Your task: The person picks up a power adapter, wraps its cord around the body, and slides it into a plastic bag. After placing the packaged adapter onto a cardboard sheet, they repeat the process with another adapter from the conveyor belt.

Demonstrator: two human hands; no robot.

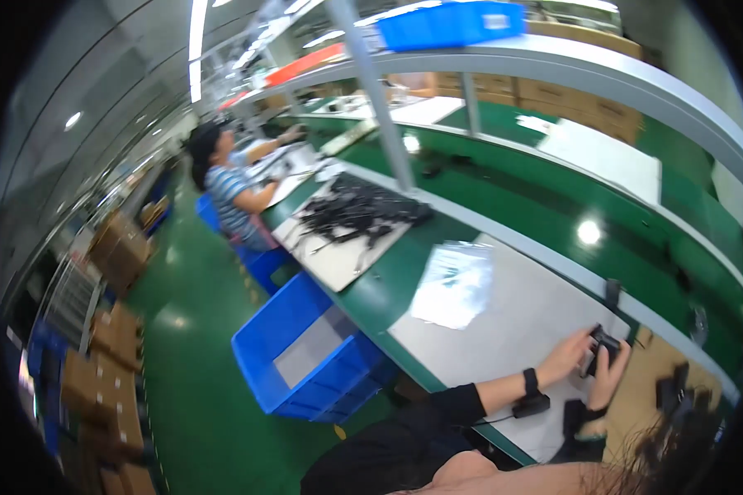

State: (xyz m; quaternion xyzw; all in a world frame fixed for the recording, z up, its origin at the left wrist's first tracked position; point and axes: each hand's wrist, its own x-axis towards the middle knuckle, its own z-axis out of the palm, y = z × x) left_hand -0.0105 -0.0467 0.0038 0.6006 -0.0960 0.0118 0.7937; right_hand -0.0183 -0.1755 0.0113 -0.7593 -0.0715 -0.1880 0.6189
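At the right end of the workbench, both my hands grip a small black box-shaped device; its exact kind does not show. My left hand reaches it from the left side, fingertips closed on its edge. My right hand wraps round its right and near side, with the thumb across it. Dark straps circle both wrists, and a black block with a cable sits by the left one. Under my hands lies a white work sheet. A clear plastic bag rests on that sheet, farther left.
Several black parts lie on a brown board right of my hands. A blue bin stands left of the bench. Farther along, a pile of black cables covers a white board, and a seated co-worker works. A grey shelf rail runs above.
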